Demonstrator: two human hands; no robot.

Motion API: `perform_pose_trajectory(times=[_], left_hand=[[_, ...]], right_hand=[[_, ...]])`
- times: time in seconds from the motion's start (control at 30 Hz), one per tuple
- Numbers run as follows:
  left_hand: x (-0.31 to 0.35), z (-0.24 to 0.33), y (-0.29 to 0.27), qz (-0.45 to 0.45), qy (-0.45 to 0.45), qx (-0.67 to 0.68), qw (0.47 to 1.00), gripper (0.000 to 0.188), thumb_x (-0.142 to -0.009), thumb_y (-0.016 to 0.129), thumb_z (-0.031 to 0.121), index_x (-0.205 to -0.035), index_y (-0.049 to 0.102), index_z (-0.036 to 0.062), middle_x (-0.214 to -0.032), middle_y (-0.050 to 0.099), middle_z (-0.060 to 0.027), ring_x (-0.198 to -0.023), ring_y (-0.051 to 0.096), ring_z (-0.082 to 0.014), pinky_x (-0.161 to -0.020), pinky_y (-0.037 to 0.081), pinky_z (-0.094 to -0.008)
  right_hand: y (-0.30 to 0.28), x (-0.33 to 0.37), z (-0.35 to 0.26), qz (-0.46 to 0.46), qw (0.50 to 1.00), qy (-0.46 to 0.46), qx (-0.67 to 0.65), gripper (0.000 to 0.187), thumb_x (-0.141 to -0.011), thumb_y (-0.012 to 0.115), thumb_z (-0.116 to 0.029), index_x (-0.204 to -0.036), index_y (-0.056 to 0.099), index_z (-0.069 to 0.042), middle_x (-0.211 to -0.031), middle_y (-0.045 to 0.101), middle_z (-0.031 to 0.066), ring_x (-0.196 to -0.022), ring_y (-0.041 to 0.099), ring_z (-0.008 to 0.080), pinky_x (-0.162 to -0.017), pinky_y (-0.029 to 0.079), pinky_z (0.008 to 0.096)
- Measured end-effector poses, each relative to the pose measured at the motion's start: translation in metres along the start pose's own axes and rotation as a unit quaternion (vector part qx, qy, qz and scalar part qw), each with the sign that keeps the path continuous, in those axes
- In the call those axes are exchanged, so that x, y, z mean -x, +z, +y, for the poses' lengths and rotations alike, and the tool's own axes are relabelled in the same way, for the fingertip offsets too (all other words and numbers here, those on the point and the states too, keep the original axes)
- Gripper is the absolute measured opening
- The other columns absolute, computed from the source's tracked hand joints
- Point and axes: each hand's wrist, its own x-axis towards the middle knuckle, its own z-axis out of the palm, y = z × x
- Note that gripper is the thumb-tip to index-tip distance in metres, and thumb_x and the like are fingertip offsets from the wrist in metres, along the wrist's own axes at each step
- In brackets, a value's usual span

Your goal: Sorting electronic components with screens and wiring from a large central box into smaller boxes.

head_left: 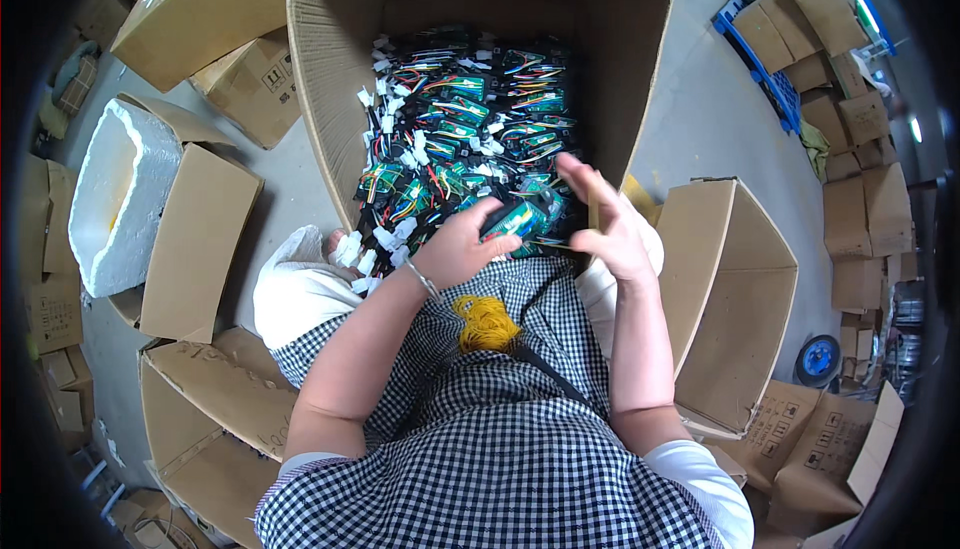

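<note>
Gripping a green circuit board (518,219) between curled fingers and thumb, the left hand (462,246) stands beside the piled boards (458,109); the right hand (612,234), fingers spread, apparently stretches a yellow band (550,242). Overstretching may snap it; slack grip may drop the board.

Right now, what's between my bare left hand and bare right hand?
In the head view, a green and black bundle, held by your left hand; a thin yellowish band seemingly stretches from it toward your right hand.
</note>
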Motion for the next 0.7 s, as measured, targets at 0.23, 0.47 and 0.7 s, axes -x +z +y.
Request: perform_pose_trajectory(times=[0.23, 0.47, 0.7], left_hand=[[0.015, -0.008, 0.027, -0.146, 0.037, -0.321, 0.935, 0.04, -0.086, 0.064, 0.033, -0.106, 0.054, -0.0001, -0.107, 0.055, -0.0176, -0.095, 0.06, -0.0362, -0.077, 0.049, -0.0442], [0.012, 0.017, 0.006, 0.059, -0.114, 0.369, 0.92, 0.033, -0.092, 0.06, 0.023, -0.114, 0.05, 0.0003, -0.082, 0.057, -0.0025, -0.058, 0.051, -0.0058, -0.049, 0.041, -0.0197], [0.02, -0.004, 0.011, -0.153, -0.062, 0.046, 0.985, 0.062, -0.086, 0.069, 0.032, -0.127, 0.038, -0.0031, -0.097, 0.058, -0.0064, -0.068, 0.055, -0.0077, -0.053, 0.046, -0.0231]], right_hand=[[0.043, -0.036, 0.028, -0.234, 0.922, 0.167, 0.258, 0.051, -0.082, 0.069, -0.036, -0.115, 0.062, 0.002, -0.113, 0.066, 0.0159, -0.111, 0.061, 0.0255, -0.111, 0.027, 0.0465], [0.027, 0.023, 0.055, 0.187, 0.946, 0.147, -0.222, 0.072, -0.076, 0.076, -0.039, -0.129, 0.051, 0.003, -0.129, 0.057, 0.015, -0.121, 0.053, 0.0223, -0.107, 0.036, 0.0431], [0.016, 0.0, -0.011, -0.299, 0.907, 0.017, 0.296, 0.06, -0.069, 0.079, -0.027, -0.121, 0.059, -0.002, -0.121, 0.062, 0.0126, -0.116, 0.057, 0.0281, -0.107, 0.033, 0.0479]])
